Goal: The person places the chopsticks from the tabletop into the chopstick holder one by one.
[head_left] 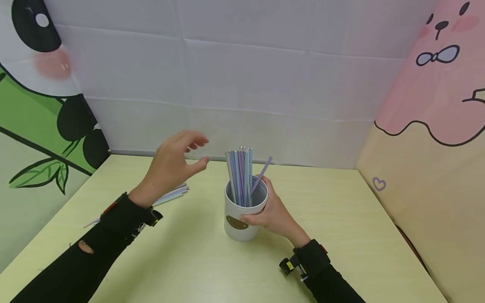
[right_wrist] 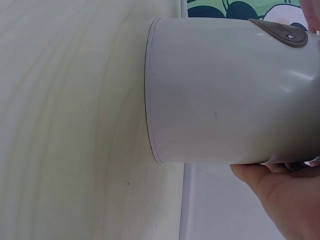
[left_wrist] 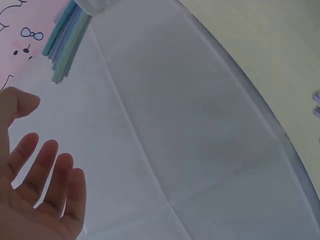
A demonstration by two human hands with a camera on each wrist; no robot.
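A smooth white cylindrical cup (head_left: 242,216) is standing on the pale yellow-green wooden tabletop (head_left: 341,235), the right hand (head_left: 274,214) curling around its side. Thin pastel straws (head_left: 241,174) are sticking up inside it. The left hand (head_left: 170,166) is hovering empty, fingers loosely spread, above more loose straws (head_left: 172,195).

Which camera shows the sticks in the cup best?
The head view: the sticks stand upright in the white cup, seen whole above the rim. The left wrist view catches only a bundle of ends. The right wrist view shows the cup's wall, no sticks.
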